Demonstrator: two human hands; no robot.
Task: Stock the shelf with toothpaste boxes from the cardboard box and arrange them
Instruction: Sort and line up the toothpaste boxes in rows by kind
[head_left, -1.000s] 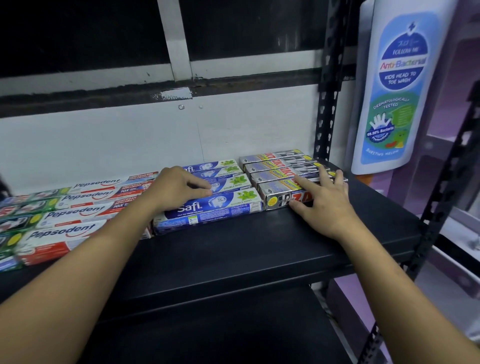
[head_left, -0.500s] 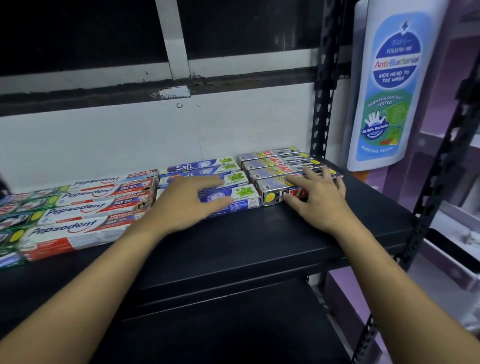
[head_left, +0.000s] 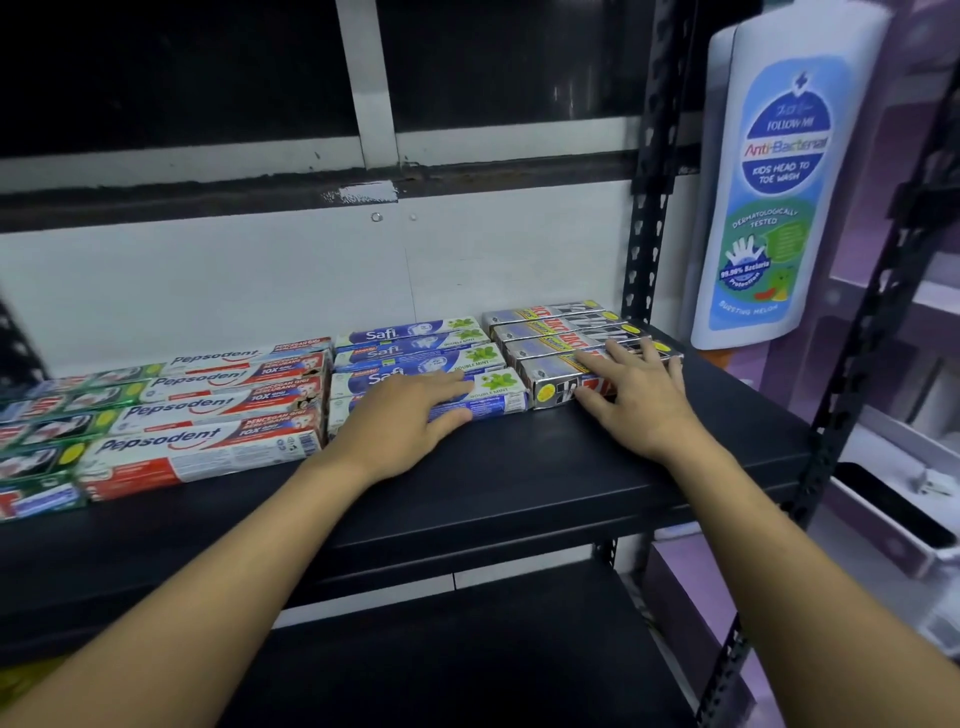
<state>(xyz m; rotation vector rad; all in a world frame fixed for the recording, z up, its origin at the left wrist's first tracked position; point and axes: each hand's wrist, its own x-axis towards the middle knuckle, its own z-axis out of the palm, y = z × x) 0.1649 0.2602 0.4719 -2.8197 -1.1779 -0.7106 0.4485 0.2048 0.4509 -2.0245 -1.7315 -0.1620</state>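
Toothpaste boxes lie in rows at the back of the black shelf (head_left: 519, 467). From the left come green boxes (head_left: 47, 457), red-and-white Pepsodent boxes (head_left: 208, 410), blue Safi boxes (head_left: 415, 343) and silver-black boxes (head_left: 550, 327). My left hand (head_left: 400, 421) lies flat on the front Safi box (head_left: 498, 397), fingers on top and thumb against its front face. My right hand (head_left: 634, 400) rests with spread fingers on the front silver-black box (head_left: 545, 387). No cardboard box is in view.
A large body-wash bottle display (head_left: 779, 182) hangs at the right, behind the black perforated post (head_left: 649, 208). A lower black shelf (head_left: 467, 649) sits beneath. A white tray (head_left: 883, 519) on purple shelving is at the far right. A white wall backs the rows.
My left hand slid right from the Safi box's left end onto its middle, and that box moved back against its row. My right hand stayed on the silver-black box.
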